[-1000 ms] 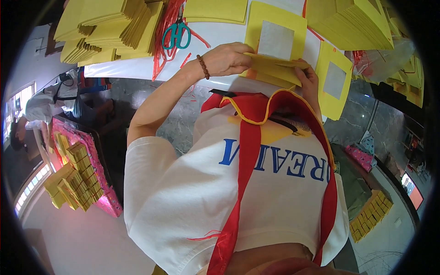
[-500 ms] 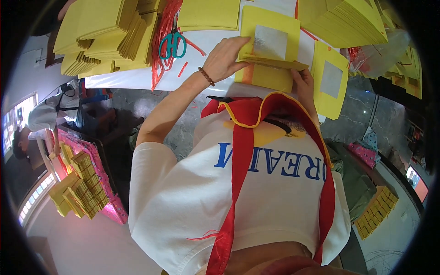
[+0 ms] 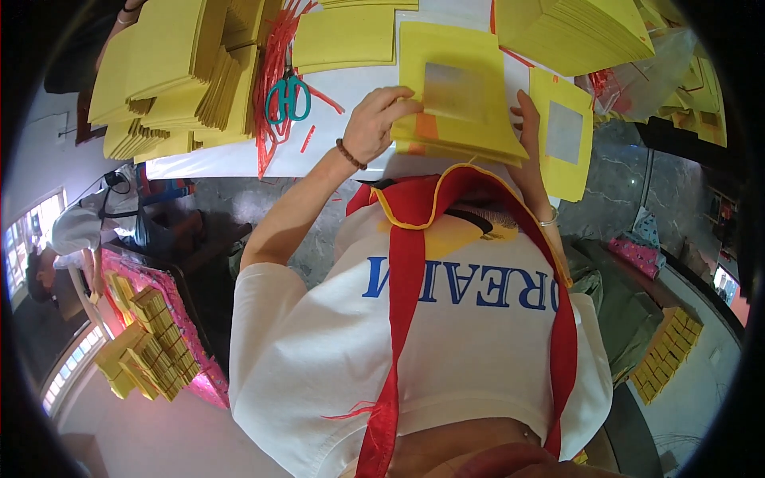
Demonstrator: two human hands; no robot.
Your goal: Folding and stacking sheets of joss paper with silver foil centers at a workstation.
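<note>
A yellow joss paper sheet with a silver square (image 3: 453,94) lies over more sheets in front of my chest. The near edge of this pile looks raised, and an orange band shows at its left. My left hand (image 3: 373,126) grips the left edge with bent fingers; its thumb is partly hidden. At the right edge my right hand (image 3: 527,143) holds the near corner, its fingertips pointing up and its thumb out of sight. Just right of it lies another yellow sheet with a silver square (image 3: 564,131).
Tall yellow paper stacks stand at the left (image 3: 171,60) and right (image 3: 574,36). Teal-handled scissors (image 3: 288,99) lie by red plastic strips (image 3: 272,80). A flat yellow pile (image 3: 344,38) sits behind. At far left, a person (image 3: 76,223) is beside a pink-covered table (image 3: 209,374) with yellow bundles.
The narrow fold that stood up across the sheet has gone down, and the silver square shows whole. My right hand has let go of the fold and moved to the pile's right edge.
</note>
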